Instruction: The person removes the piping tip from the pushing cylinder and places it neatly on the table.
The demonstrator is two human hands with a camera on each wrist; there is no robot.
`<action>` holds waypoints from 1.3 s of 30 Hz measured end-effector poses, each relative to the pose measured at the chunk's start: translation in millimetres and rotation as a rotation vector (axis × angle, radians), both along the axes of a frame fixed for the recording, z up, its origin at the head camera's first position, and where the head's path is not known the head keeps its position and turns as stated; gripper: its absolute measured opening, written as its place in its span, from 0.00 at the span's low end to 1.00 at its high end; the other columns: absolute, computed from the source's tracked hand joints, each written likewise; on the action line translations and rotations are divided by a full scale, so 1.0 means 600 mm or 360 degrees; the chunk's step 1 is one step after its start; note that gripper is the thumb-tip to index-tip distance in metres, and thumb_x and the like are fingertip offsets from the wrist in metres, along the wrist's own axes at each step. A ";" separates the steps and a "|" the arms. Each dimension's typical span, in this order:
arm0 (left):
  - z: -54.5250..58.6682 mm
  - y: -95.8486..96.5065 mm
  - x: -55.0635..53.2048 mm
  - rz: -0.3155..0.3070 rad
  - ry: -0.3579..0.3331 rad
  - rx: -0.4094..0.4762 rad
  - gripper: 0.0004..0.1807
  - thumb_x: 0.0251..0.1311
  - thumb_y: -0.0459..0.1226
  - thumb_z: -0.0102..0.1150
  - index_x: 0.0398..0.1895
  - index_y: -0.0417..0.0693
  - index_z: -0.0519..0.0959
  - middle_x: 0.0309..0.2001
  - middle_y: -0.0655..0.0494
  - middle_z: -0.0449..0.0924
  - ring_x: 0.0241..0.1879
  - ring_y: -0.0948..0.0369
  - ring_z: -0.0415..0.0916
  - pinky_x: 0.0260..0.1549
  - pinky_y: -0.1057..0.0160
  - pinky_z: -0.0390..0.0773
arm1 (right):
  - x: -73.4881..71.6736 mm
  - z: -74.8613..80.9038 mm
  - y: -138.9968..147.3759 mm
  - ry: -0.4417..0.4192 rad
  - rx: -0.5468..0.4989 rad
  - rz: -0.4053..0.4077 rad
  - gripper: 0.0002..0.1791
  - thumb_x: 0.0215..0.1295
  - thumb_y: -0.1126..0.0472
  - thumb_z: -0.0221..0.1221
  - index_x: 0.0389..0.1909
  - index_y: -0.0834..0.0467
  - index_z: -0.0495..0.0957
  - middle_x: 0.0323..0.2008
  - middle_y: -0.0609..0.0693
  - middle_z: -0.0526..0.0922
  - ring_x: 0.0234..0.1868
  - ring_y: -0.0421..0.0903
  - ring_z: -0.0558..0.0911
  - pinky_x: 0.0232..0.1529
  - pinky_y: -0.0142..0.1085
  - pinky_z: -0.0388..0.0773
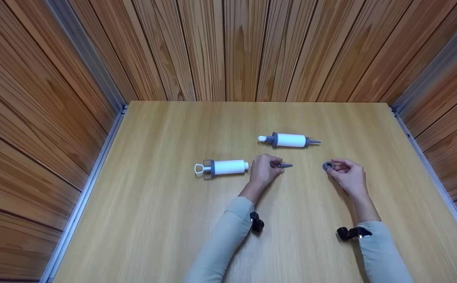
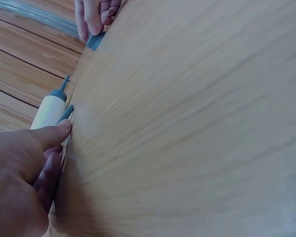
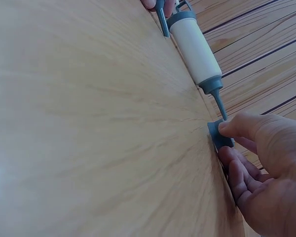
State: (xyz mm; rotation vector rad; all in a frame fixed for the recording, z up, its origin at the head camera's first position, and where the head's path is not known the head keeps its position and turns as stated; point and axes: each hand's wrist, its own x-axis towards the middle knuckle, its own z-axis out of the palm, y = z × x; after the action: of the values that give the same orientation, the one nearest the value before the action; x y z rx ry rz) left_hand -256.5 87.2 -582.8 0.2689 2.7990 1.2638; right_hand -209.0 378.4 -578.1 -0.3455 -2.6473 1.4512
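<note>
My left hand (image 1: 263, 172) pinches a small dark grey nozzle (image 1: 287, 165), its narrow tip pointing right, low over the table. Between the thumb and fingers of my right hand (image 1: 351, 179) is a grey ring-shaped cap (image 1: 326, 166) with a hole in its middle; the right wrist view shows the thumb on the cap's side (image 3: 218, 134). Just left of my left hand lies a white syringe-like barrel (image 1: 229, 167) with a grey collar and a looped handle, its right end without a nozzle. The fingers hide the nozzle's wide end.
Behind my hands lies a second white syringe-like tube (image 1: 291, 140), with a grey nozzle fitted at its right end and a handle at its left. Wood-panelled walls (image 1: 240, 51) stand at the back and sides of the wooden table (image 1: 153, 220).
</note>
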 end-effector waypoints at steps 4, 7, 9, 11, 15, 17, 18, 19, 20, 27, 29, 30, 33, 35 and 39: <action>0.001 0.000 0.001 -0.0008 -0.0008 0.0021 0.18 0.64 0.37 0.84 0.57 0.56 0.95 0.49 0.59 0.97 0.48 0.64 0.93 0.49 0.66 0.88 | 0.001 0.002 0.000 -0.0019 -0.0014 -0.0010 0.24 0.73 0.66 0.73 0.67 0.68 0.84 0.35 0.32 0.82 0.34 0.26 0.79 0.38 0.19 0.78; 0.000 -0.001 0.002 -0.0012 -0.0003 0.0024 0.18 0.64 0.37 0.83 0.57 0.55 0.95 0.49 0.59 0.97 0.48 0.64 0.93 0.49 0.66 0.88 | 0.000 0.002 0.001 -0.0038 -0.0023 -0.0009 0.25 0.73 0.65 0.73 0.68 0.68 0.84 0.36 0.33 0.82 0.35 0.27 0.80 0.38 0.19 0.79; 0.000 -0.001 0.002 -0.0014 0.0004 0.0018 0.19 0.64 0.37 0.83 0.58 0.56 0.94 0.49 0.59 0.97 0.48 0.64 0.92 0.49 0.66 0.88 | 0.000 0.002 0.002 -0.0047 -0.0031 -0.0008 0.26 0.73 0.64 0.73 0.69 0.68 0.83 0.37 0.34 0.82 0.35 0.27 0.80 0.38 0.19 0.79; 0.000 -0.001 0.002 -0.0014 0.0005 0.0015 0.19 0.64 0.37 0.84 0.58 0.56 0.94 0.49 0.59 0.97 0.47 0.64 0.92 0.49 0.66 0.88 | -0.001 0.002 0.003 -0.0049 -0.0041 -0.0004 0.27 0.73 0.64 0.73 0.69 0.68 0.83 0.37 0.36 0.82 0.35 0.27 0.80 0.38 0.19 0.79; 0.002 -0.001 0.002 -0.0022 -0.0003 0.0018 0.21 0.64 0.37 0.83 0.60 0.57 0.93 0.50 0.59 0.96 0.48 0.63 0.91 0.49 0.66 0.87 | -0.002 0.001 0.004 -0.0048 -0.0057 -0.0004 0.28 0.73 0.63 0.74 0.70 0.68 0.82 0.38 0.39 0.82 0.35 0.27 0.80 0.38 0.19 0.80; 0.002 -0.001 0.002 -0.0027 -0.0009 0.0022 0.21 0.64 0.37 0.83 0.61 0.56 0.93 0.50 0.59 0.96 0.48 0.63 0.90 0.50 0.66 0.87 | -0.003 0.000 0.005 -0.0052 -0.0053 -0.0007 0.28 0.73 0.63 0.74 0.70 0.68 0.82 0.39 0.39 0.82 0.35 0.28 0.80 0.37 0.20 0.80; 0.003 -0.001 0.002 -0.0029 -0.0010 0.0023 0.21 0.64 0.37 0.83 0.61 0.56 0.93 0.51 0.58 0.96 0.48 0.63 0.90 0.50 0.66 0.87 | -0.003 0.001 0.004 -0.0055 -0.0051 -0.0009 0.28 0.74 0.63 0.74 0.70 0.68 0.81 0.39 0.40 0.82 0.35 0.28 0.80 0.37 0.20 0.80; 0.003 -0.001 0.002 -0.0031 -0.0012 0.0028 0.21 0.64 0.37 0.83 0.61 0.56 0.93 0.51 0.58 0.96 0.48 0.63 0.90 0.50 0.66 0.87 | -0.002 0.001 0.004 -0.0060 -0.0050 -0.0012 0.28 0.74 0.63 0.74 0.70 0.68 0.81 0.39 0.39 0.82 0.35 0.28 0.80 0.37 0.20 0.80; 0.003 -0.002 0.002 -0.0032 -0.0011 0.0033 0.21 0.65 0.37 0.83 0.61 0.55 0.93 0.51 0.58 0.96 0.48 0.63 0.90 0.50 0.66 0.87 | -0.002 0.001 0.004 -0.0063 -0.0047 -0.0015 0.28 0.74 0.63 0.74 0.70 0.68 0.82 0.38 0.39 0.82 0.35 0.29 0.80 0.37 0.20 0.80; 0.005 0.000 0.002 -0.0034 -0.0003 0.0113 0.21 0.65 0.37 0.83 0.61 0.54 0.93 0.50 0.57 0.95 0.47 0.64 0.89 0.50 0.66 0.87 | 0.001 0.003 0.003 -0.0058 -0.0094 -0.0020 0.28 0.74 0.62 0.74 0.71 0.68 0.81 0.37 0.36 0.82 0.36 0.29 0.80 0.37 0.21 0.81; 0.010 0.002 0.002 -0.0041 0.0000 0.0160 0.21 0.66 0.38 0.82 0.61 0.53 0.92 0.52 0.55 0.94 0.48 0.64 0.89 0.51 0.66 0.87 | 0.002 0.003 0.004 -0.0065 -0.0119 -0.0019 0.29 0.75 0.62 0.73 0.71 0.68 0.80 0.37 0.35 0.81 0.36 0.29 0.80 0.38 0.21 0.81; 0.013 0.004 0.002 -0.0045 -0.0001 0.0185 0.21 0.67 0.38 0.82 0.62 0.52 0.92 0.53 0.54 0.93 0.49 0.64 0.89 0.51 0.66 0.87 | 0.002 0.003 0.004 -0.0071 -0.0131 -0.0020 0.29 0.75 0.62 0.73 0.72 0.68 0.80 0.37 0.35 0.81 0.37 0.29 0.80 0.38 0.21 0.81; 0.026 0.009 0.001 -0.0055 -0.0001 0.0229 0.20 0.69 0.38 0.80 0.63 0.53 0.92 0.56 0.54 0.93 0.51 0.62 0.89 0.52 0.65 0.87 | 0.003 0.001 0.005 -0.0077 -0.0151 -0.0017 0.30 0.75 0.62 0.72 0.73 0.68 0.79 0.38 0.35 0.81 0.37 0.29 0.81 0.38 0.21 0.81; 0.039 0.011 0.001 -0.0054 -0.0008 0.0236 0.20 0.70 0.37 0.79 0.64 0.54 0.91 0.59 0.55 0.92 0.53 0.61 0.88 0.52 0.66 0.86 | 0.002 0.000 0.006 -0.0065 -0.0155 -0.0017 0.30 0.75 0.63 0.73 0.73 0.69 0.79 0.38 0.36 0.81 0.37 0.29 0.80 0.38 0.20 0.81; 0.059 0.010 -0.004 -0.0032 -0.0049 0.0275 0.20 0.71 0.38 0.78 0.65 0.55 0.91 0.63 0.57 0.89 0.57 0.62 0.85 0.51 0.69 0.85 | 0.002 -0.001 0.006 -0.0056 -0.0171 -0.0005 0.30 0.76 0.63 0.72 0.73 0.69 0.79 0.39 0.36 0.82 0.38 0.29 0.81 0.39 0.20 0.82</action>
State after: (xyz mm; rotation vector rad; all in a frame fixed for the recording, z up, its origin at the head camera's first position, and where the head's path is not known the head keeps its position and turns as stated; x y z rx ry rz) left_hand -258.6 93.3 -547.6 0.2829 2.6580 1.4939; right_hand -207.7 381.9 -578.9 -0.3878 -2.6001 1.6051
